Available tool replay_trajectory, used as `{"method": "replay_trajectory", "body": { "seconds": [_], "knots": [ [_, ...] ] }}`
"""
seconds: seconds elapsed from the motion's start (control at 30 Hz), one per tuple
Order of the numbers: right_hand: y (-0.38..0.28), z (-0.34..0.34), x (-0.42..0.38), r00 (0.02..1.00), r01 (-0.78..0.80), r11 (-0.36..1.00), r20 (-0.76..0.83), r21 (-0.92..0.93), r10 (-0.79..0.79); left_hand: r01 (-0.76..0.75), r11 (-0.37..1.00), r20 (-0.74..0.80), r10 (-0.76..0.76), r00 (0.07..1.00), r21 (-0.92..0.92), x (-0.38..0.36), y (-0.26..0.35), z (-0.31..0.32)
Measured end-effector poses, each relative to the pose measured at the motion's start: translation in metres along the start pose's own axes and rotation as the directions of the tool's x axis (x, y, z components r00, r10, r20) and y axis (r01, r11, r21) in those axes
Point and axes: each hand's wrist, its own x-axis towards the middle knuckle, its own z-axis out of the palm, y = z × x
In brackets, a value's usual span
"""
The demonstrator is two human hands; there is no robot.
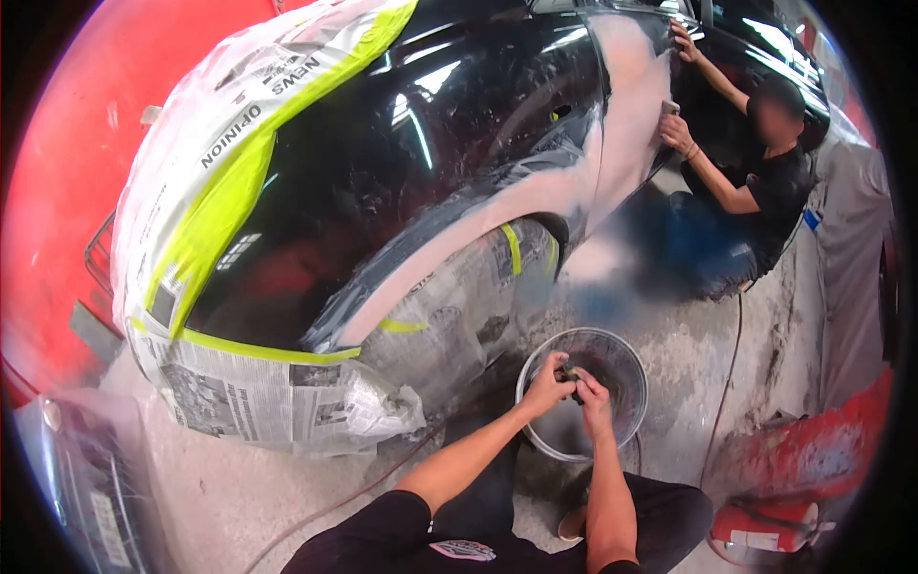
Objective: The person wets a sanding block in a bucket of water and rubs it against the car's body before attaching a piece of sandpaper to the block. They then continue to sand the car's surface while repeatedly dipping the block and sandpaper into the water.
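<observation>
We crouched on the workshop floor with both hands over a clear plastic basin (pixel 626 368). Our left hand (pixel 547 383) and right hand (pixel 593 394) met above its middle, fingers (pixel 559 366) of both curled tight around a small dark pad (pixel 572 375) pinched between them. The pad was mostly hidden by the fingertips, so we could not tell what it was made of. The basin sat directly beneath the fingers, its rim reaching out past them on every side, on the dusty concrete floor (pixel 688 354).

Just beyond the fingers, away from us, stood the masked wheel (pixel 459 306), wrapped in newspaper and strips of yellow-green tape (pixel 512 247). Above it curved the black car body (pixel 402 163), with a pale sanded band (pixel 497 206) running along the wheel arch. More newspaper (pixel 239 115) covered the car's end, well to the left of the fingers.

Farther off, up and to the right of the fingers, another person (pixel 765 182) in a dark shirt crouched by the car, both hands on the sanded panel.
</observation>
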Motion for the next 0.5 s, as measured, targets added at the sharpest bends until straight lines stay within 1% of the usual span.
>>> {"method": "replay_trajectory", "body": {
  "seconds": [0.03, 0.07, 0.13, 0.17, 0.2, 0.23, 0.27, 0.3, 0.33, 0.37, 0.4, 0.43, 0.47, 0.5],
  "knots": [
    [0.000, 0.000, -0.002, 0.998, 0.019, 0.993, -0.055, -0.120, -0.026, 0.105, 0.992, 0.025, -0.104, 0.994, -0.063, -0.002, 0.015, -0.003],
    [-0.006, 0.000, -0.005, 0.998, -0.001, 0.993, -0.058, -0.119, -0.006, 0.212, 0.969, 0.054, -0.207, 0.977, -0.124, -0.004, 0.027, -0.005],
    [-0.016, -0.006, -0.007, 0.999, -0.006, 0.981, -0.044, -0.195, -0.003, 0.255, 0.959, 0.068, -0.248, 0.966, -0.127, -0.003, 0.025, -0.006],
    [-0.019, -0.011, -0.006, 0.999, 0.033, 0.966, 0.013, -0.257, -0.030, 0.231, 0.965, 0.093, -0.220, 0.971, -0.122, -0.003, 0.025, -0.006],
    [-0.019, -0.012, -0.006, 1.000, 0.027, 0.966, 0.013, -0.258, -0.025, 0.204, 0.972, 0.118, -0.191, 0.975, -0.119, -0.004, 0.027, -0.007],
    [-0.021, -0.016, -0.009, 0.996, -0.055, 0.981, 0.052, -0.185, 0.066, 0.182, 0.974, 0.147, -0.162, 0.976, -0.133, -0.001, 0.020, -0.008],
    [-0.030, -0.016, -0.013, 0.983, -0.142, 0.983, 0.097, -0.114, 0.153, 0.188, 0.973, 0.147, -0.168, 0.975, -0.136, -0.002, 0.021, -0.009],
    [-0.058, 0.000, -0.020, 0.977, -0.190, 0.981, 0.091, -0.043, 0.193, 0.221, 0.964, 0.170, -0.196, 0.966, -0.146, -0.001, 0.023, -0.011],
    [-0.057, -0.001, -0.019, 0.976, -0.193, 0.980, 0.092, -0.046, 0.197, 0.252, 0.955, 0.193, -0.221, 0.956, -0.156, -0.001, 0.026, -0.012],
    [-0.056, -0.002, -0.018, 0.984, -0.150, 0.983, 0.085, -0.101, 0.159, 0.253, 0.954, 0.191, -0.222, 0.956, -0.158, -0.002, 0.024, -0.011],
    [-0.055, -0.002, -0.017, 0.990, -0.106, 0.982, 0.079, -0.156, 0.120, 0.185, 0.969, 0.159, -0.159, 0.974, -0.162, -0.002, 0.022, -0.008],
    [-0.055, -0.002, -0.015, 0.989, -0.108, 0.981, 0.078, -0.158, 0.122, 0.116, 0.980, 0.127, -0.096, 0.987, -0.164, -0.002, 0.021, -0.006],
    [-0.057, -0.001, -0.012, 0.997, -0.071, 0.971, 0.010, -0.229, 0.075, 0.117, 0.979, 0.128, -0.096, 0.987, -0.168, -0.004, 0.020, -0.004],
    [-0.061, 0.000, -0.006, 0.998, -0.037, 0.952, -0.053, -0.303, 0.022, 0.070, 0.992, 0.055, -0.065, 0.996, -0.106, -0.005, 0.020, -0.003]
  ]
}}
